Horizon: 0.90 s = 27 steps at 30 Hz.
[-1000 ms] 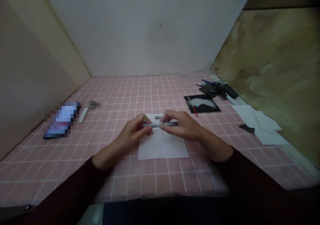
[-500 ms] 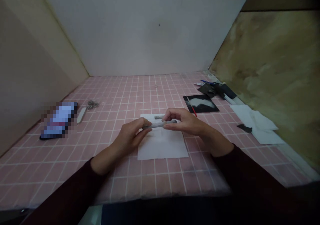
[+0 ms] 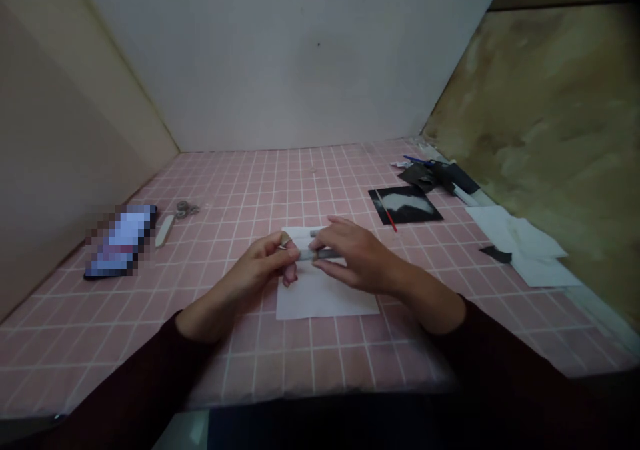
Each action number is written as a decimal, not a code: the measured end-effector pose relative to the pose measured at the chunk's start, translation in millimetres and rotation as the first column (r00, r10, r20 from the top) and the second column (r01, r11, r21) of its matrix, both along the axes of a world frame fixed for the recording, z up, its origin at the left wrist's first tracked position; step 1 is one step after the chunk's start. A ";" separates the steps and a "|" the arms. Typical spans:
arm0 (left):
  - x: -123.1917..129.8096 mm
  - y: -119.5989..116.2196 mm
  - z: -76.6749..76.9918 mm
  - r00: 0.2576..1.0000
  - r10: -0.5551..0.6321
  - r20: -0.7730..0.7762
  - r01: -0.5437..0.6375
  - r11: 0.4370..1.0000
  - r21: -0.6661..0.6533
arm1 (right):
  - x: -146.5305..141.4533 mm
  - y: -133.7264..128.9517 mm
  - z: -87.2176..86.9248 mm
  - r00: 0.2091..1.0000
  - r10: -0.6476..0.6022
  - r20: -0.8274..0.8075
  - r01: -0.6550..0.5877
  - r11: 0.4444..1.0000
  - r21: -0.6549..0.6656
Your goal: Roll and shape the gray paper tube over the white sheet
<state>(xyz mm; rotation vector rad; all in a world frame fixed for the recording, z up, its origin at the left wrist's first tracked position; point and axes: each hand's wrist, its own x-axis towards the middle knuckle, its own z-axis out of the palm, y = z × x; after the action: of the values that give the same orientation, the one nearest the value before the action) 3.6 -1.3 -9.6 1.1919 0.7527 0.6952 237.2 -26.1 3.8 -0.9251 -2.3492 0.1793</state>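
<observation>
The pink-checked bench [image 3: 250, 197] carries a white sheet [image 3: 330, 297]. Beyond the sheet, to its right, lies a black square [image 3: 407, 203] with a whitish patch. Over the sheet, the right hand [image 3: 360, 251] keeps its grip closed round a grey rod [image 3: 306, 255]; the left hand [image 3: 263, 258] pinches the rod's left end. Another grey piece [image 3: 315, 233], partly hidden, lies near the sheet's far edge.
</observation>
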 end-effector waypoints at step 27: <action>-8.5 -3.1 4.7 0.986 0.141 -0.093 -0.050 0.770 0.636 | 10.4 3.8 7.6 0.907 -0.142 -0.397 -0.057 0.892 -0.449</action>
<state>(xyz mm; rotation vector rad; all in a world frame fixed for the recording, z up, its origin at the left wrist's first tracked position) -4.8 -4.4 -4.8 1.8443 0.7141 1.0080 247.5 -22.3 11.4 -1.0272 -1.9051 0.8547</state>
